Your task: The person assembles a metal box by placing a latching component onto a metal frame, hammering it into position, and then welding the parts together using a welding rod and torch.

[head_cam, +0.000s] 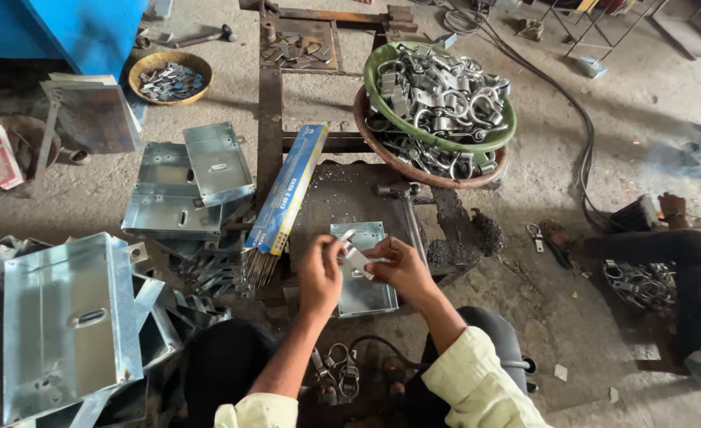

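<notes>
My left hand (320, 272) and my right hand (400, 267) meet over a small galvanised sheet-metal box (364, 293) that lies flat on a dark iron work plate (335, 198). Between the fingers of both hands sits a small bent metal clip (353, 255), held just above the box. My sleeves are pale yellow. Several loose ring clamps (336, 370) lie between my knees.
A green bowl (382, 55) stacked in a brown basin holds several metal clamps. A blue welding-rod pack (290, 189) spills rods left of the box. Stacked metal boxes (184, 186) and a large one (65, 317) crowd the left. Another person's leg (667, 250) sits at right, near a black cable (584, 150).
</notes>
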